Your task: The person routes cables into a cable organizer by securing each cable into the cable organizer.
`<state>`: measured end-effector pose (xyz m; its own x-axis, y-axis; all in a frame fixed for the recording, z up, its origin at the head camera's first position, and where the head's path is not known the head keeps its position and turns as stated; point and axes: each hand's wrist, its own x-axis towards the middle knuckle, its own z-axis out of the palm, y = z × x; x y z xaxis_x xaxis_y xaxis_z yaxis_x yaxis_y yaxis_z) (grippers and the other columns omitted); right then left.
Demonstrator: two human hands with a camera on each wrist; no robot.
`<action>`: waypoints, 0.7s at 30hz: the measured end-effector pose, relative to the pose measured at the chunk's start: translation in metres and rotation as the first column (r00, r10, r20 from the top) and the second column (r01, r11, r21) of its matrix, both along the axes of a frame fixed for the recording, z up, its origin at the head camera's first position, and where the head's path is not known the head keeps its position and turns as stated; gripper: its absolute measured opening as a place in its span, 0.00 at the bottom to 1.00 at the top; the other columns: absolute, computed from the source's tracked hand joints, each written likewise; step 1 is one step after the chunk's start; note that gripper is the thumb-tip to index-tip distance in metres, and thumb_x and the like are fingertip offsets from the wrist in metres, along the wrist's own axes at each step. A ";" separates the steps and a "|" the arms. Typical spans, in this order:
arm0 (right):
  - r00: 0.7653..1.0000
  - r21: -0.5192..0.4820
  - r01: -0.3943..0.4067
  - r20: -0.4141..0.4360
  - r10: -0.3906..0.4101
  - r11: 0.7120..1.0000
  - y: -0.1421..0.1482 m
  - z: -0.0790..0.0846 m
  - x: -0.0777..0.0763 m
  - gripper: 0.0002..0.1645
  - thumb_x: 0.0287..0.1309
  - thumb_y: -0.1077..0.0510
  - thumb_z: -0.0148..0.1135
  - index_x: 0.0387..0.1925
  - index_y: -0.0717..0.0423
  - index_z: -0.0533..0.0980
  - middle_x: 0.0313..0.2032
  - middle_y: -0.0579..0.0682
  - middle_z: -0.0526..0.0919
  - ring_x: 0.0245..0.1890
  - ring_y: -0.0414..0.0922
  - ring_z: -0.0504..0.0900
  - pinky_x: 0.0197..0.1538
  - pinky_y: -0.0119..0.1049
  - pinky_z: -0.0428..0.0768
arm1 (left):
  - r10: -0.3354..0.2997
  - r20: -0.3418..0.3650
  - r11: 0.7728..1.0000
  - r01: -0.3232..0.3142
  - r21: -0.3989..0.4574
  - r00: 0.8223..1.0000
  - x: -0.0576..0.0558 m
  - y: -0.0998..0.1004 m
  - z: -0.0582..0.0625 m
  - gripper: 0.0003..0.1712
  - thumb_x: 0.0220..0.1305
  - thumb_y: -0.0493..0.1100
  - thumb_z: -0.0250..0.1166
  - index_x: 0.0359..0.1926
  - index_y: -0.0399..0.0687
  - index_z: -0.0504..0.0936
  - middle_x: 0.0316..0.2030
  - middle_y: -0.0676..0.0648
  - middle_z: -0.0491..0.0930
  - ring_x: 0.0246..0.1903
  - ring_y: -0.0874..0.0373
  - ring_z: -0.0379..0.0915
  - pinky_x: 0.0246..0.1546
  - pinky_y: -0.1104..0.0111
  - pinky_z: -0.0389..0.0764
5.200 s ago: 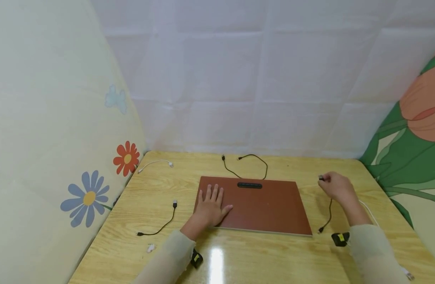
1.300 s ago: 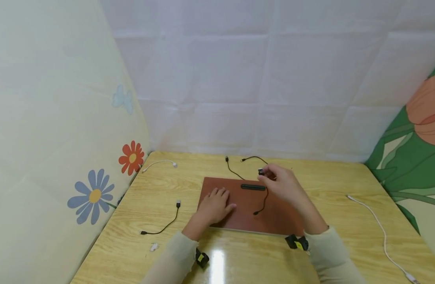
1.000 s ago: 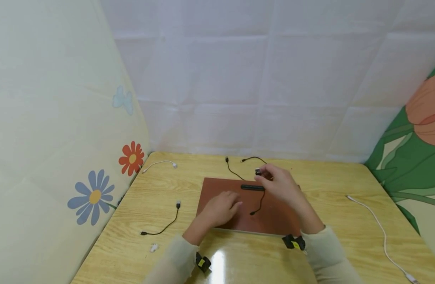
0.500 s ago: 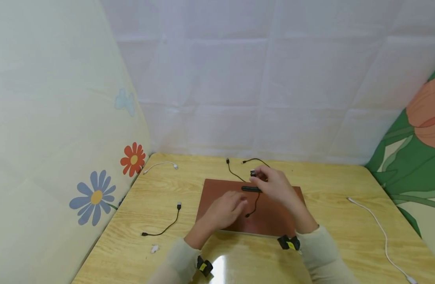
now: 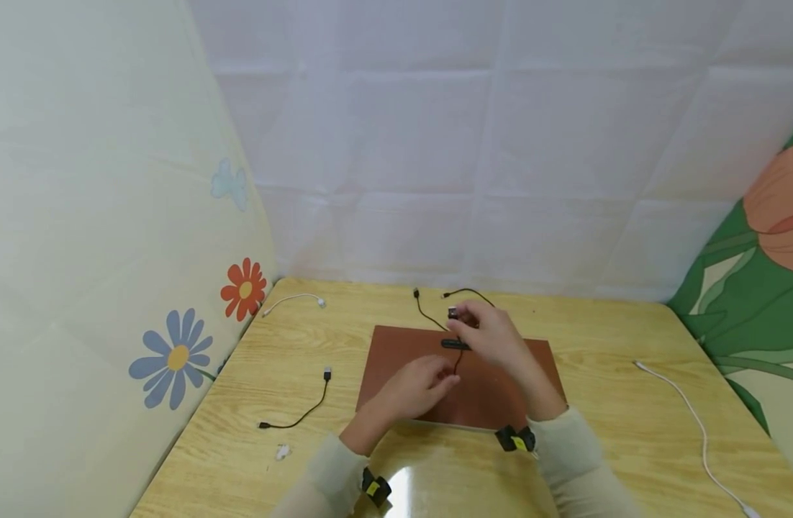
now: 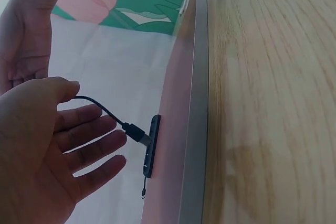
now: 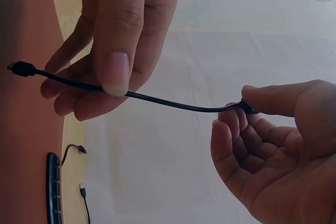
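Observation:
My right hand [image 5: 490,334] pinches the USB plug [image 5: 452,313] of a short black USB cable above the board. The cable [image 7: 173,105] hangs down from it, ending in a smaller connector [image 7: 23,68]. My left hand [image 5: 416,388] is at the lower part of this cable; its thumb lies across the cord in the right wrist view, with the other fingers loosely spread behind. Below both hands lies a reddish-brown board [image 5: 481,403] with a slim black slotted strip [image 5: 455,344] near its far edge. In the left wrist view the small connector overlaps the strip.
Behind the board lies another black cable [image 5: 425,312]. To the left are a short black USB cable [image 5: 314,409], a small white piece [image 5: 283,452] and a white cable [image 5: 293,296]. A long white cable [image 5: 701,432] lies on the right.
My right hand picked up the black cable from the table's right side and brought it left over the board. My left hand lifted from lying flat on the board and moved right to the cable.

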<state>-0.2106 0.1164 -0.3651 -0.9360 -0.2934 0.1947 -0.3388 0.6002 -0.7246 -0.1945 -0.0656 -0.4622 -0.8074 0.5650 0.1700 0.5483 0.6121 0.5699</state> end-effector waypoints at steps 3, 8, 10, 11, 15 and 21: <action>1.000 -0.003 0.000 0.013 0.000 1.000 -0.002 -0.002 -0.003 0.09 0.70 0.54 0.63 0.45 0.56 0.79 0.37 0.50 0.84 0.36 0.45 0.80 0.34 0.39 0.77 | -0.003 0.004 1.000 0.003 0.004 1.000 0.000 0.000 -0.001 0.15 0.78 0.53 0.55 0.45 0.50 0.82 0.36 0.57 0.81 0.32 0.70 0.74 0.34 0.75 0.77; 1.000 0.001 -0.003 0.022 0.003 1.000 -0.003 -0.005 -0.007 0.09 0.70 0.54 0.62 0.45 0.56 0.79 0.36 0.50 0.85 0.35 0.44 0.80 0.34 0.39 0.77 | -0.024 0.007 1.000 0.024 0.015 1.000 -0.002 -0.001 -0.003 0.12 0.77 0.50 0.58 0.36 0.52 0.79 0.27 0.59 0.74 0.22 0.69 0.66 0.25 0.76 0.70; 1.000 0.001 0.003 0.030 -0.003 1.000 -0.003 -0.006 -0.008 0.10 0.71 0.54 0.62 0.45 0.56 0.79 0.36 0.49 0.85 0.34 0.44 0.80 0.34 0.39 0.77 | -0.029 0.005 0.999 0.028 0.017 1.000 -0.002 -0.002 -0.004 0.11 0.76 0.49 0.59 0.34 0.53 0.78 0.25 0.59 0.73 0.21 0.69 0.64 0.24 0.76 0.69; 0.999 0.001 0.008 0.036 -0.008 1.000 -0.003 -0.007 -0.009 0.10 0.71 0.53 0.62 0.45 0.56 0.79 0.35 0.49 0.85 0.34 0.44 0.80 0.34 0.39 0.77 | -0.028 0.007 0.999 0.027 0.018 1.000 -0.002 -0.002 -0.004 0.11 0.76 0.49 0.59 0.33 0.53 0.78 0.24 0.59 0.72 0.21 0.69 0.64 0.24 0.76 0.68; 0.998 0.014 0.026 0.060 -0.027 1.000 -0.003 -0.011 -0.015 0.11 0.70 0.52 0.62 0.47 0.55 0.79 0.36 0.50 0.85 0.35 0.46 0.81 0.36 0.41 0.78 | -0.018 0.009 1.000 0.018 0.010 1.000 -0.002 -0.003 -0.005 0.12 0.75 0.48 0.60 0.32 0.53 0.77 0.23 0.59 0.72 0.21 0.68 0.63 0.23 0.76 0.67; 0.996 0.038 0.034 0.075 -0.037 0.999 0.000 -0.022 -0.025 0.11 0.70 0.54 0.63 0.47 0.56 0.78 0.38 0.51 0.85 0.37 0.46 0.83 0.40 0.43 0.82 | -0.007 -0.002 0.999 0.007 -0.032 1.000 -0.003 -0.003 -0.011 0.11 0.75 0.47 0.60 0.32 0.52 0.76 0.24 0.59 0.72 0.23 0.68 0.65 0.25 0.76 0.68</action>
